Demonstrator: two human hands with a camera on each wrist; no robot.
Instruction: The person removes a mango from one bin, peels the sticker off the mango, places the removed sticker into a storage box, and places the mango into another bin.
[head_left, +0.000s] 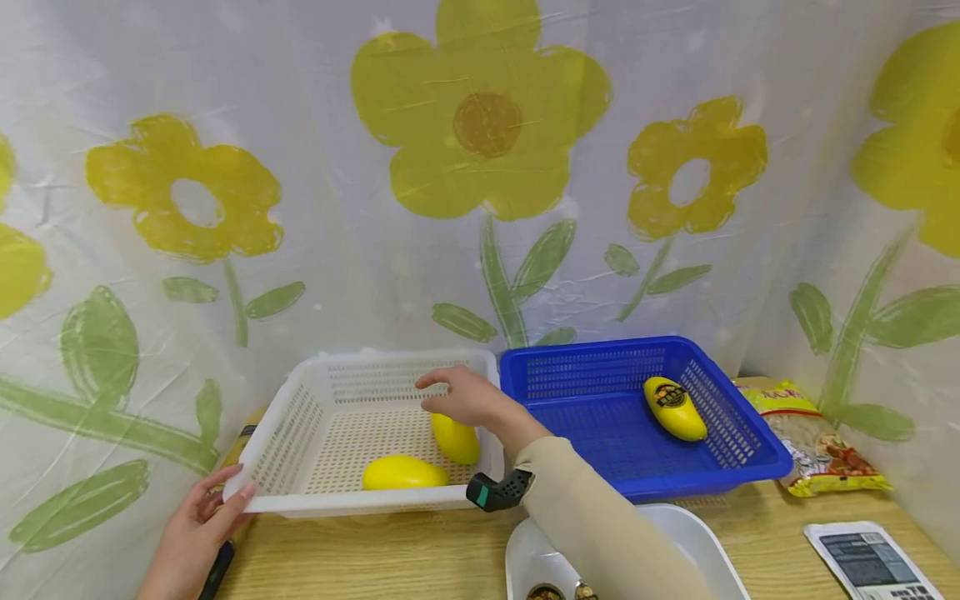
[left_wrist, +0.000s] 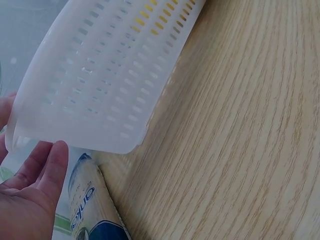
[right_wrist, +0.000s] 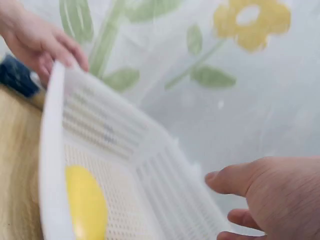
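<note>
A white plastic basket point(head_left: 300, 417) with slotted walls stands at the back left. Its front left corner is pinched by my left hand point(head_left: 197, 521), thumb and fingers at the rim; the same hand point(left_wrist: 35, 185) shows in the left wrist view. Inside lie two yellow oval fruits, mango-like in shape: one fruit point(head_left: 405, 472) near the front wall, another fruit point(head_left: 455, 439) to its right, partly hidden. Over that second one hovers my right hand point(head_left: 468, 396), fingers spread and loosely bent, with nothing held. In the right wrist view this hand point(right_wrist: 280, 195) is beside the basket's rim.
A blue basket point(head_left: 585, 437) adjoins on the right, holding a yellow fruit point(head_left: 675, 408) with a dark label. Food packets point(head_left: 821, 442) lie beyond it. In front are a white tray point(head_left: 712, 542), partly under my right sleeve, and a flat pack point(head_left: 870, 558). A printed bag point(left_wrist: 92, 200) lies by the left corner.
</note>
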